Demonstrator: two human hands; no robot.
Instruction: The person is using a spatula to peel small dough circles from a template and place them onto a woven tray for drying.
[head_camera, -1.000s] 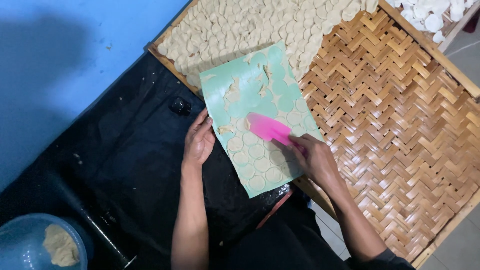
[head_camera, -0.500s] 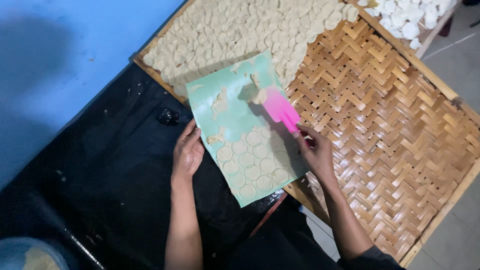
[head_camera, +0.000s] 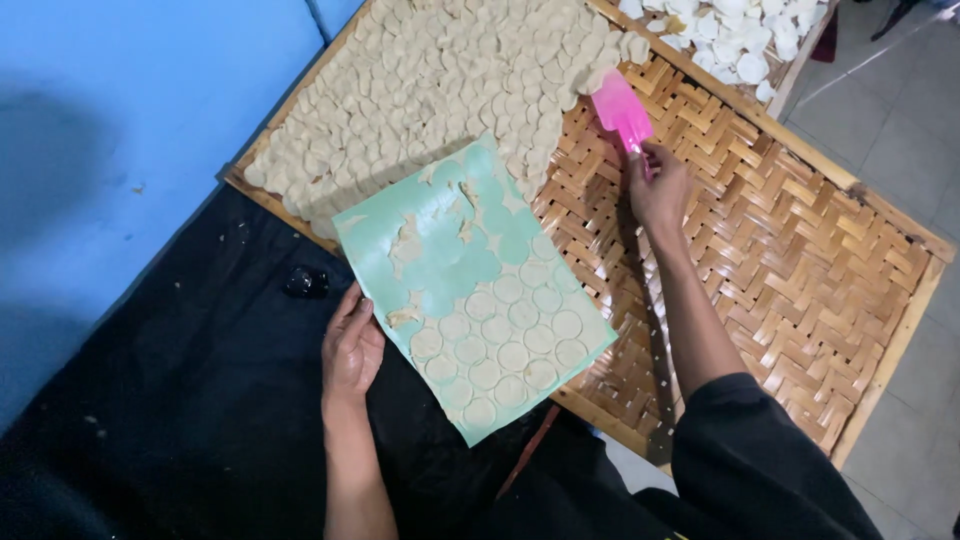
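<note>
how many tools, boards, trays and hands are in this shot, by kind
pink scraper: 1
green board: 1
woven bamboo tray: 1
hands: 2, left hand on the board's edge, right hand holding the scraper
total: 5

woven tray (head_camera: 800, 250): split bamboo, glossy tan, wood rim | scraper (head_camera: 622, 108): pink plastic, smooth | sheet (head_camera: 400, 235): mint-green, matt, flexible plastic | dough discs (head_camera: 510, 350): pale, matt, floury | cloth (head_camera: 180, 400): black, dusty | wall (head_camera: 120, 120): blue, matt

Single head view, steeply downward, near above woven tray (head_camera: 800, 260).
</note>
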